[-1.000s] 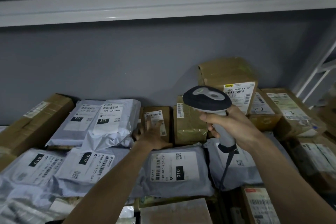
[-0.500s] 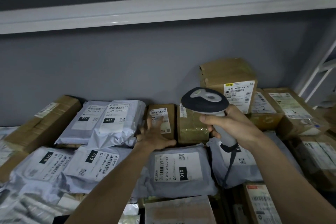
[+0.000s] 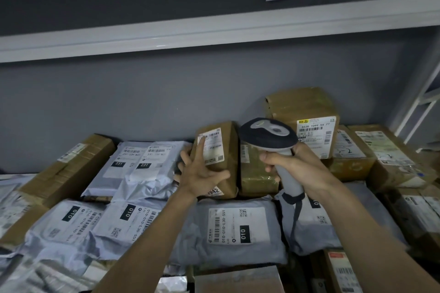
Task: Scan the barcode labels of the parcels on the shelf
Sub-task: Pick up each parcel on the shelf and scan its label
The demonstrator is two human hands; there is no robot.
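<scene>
Left hand (image 3: pixel 202 175) is gripping a small brown cardboard box (image 3: pixel 222 162), fingers spread across its front and left side, thumb hooked under its lower face. Box is standing tilted up near the back wall of the shelf, white barcode label (image 3: pixel 212 146) facing the camera; index fingertip is touching the label's left edge.

Right hand (image 3: pixel 294 165) is clenching the grey handle of a handheld barcode scanner (image 3: pixel 269 137), dark head just right of the box's top, black cable (image 3: pixel 294 215) hanging down from the handle.

Just right of the held box, a taped olive-brown parcel (image 3: pixel 256 172) is sitting behind the scanner. Behind that, a taller cardboard box (image 3: pixel 303 112) is showing a label reading 502D T099-54 77. More brown boxes are sitting toward the shelf's right edge.

Left of the held box, two grey poly mailers marked 231 (image 3: pixel 133 164) are lying against the back. Along the front edge, grey mailers marked 010 (image 3: pixel 235 226) are lying flat, one directly below the hands. A long cardboard box (image 3: pixel 69 166) is lying at the left edge.
</scene>
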